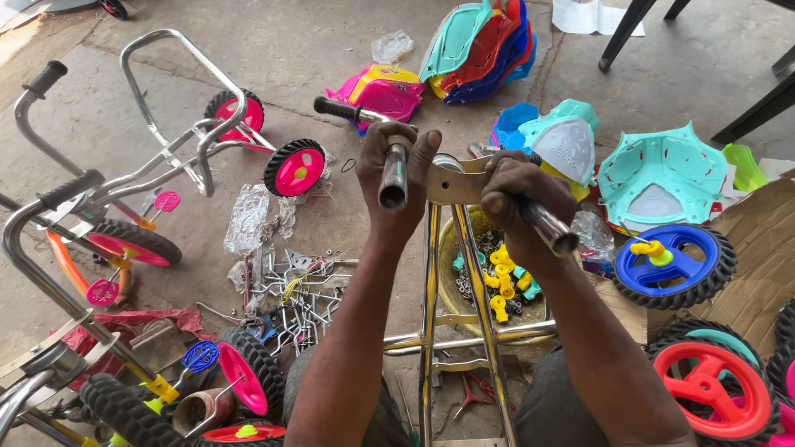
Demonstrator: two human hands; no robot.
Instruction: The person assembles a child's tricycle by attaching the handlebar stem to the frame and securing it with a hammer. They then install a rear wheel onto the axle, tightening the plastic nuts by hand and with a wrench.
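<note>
View from above of a person's two bare hands working on a small tricycle frame over a concrete floor. The left hand is wrapped tight around a chrome handlebar tube, whose open end points toward the camera just below the fingers; the tube's far end carries a black rubber grip sticking out beyond the knuckles. The right hand is closed around the other chrome tube, its open end jutting out past the thumb side, down and to the right. Between the two hands sits a flat metal bracket at the top of the gold-coloured frame — the frame runs straight down toward the person's lap.

Under the frame lies a round bowl of yellow and teal plastic fittings and small nuts. To the right, a blue wheel and a red wheel; behind them teal seats. To the left, an assembled chrome tricycle with pink wheels and a scatter of loose metal brackets.
</note>
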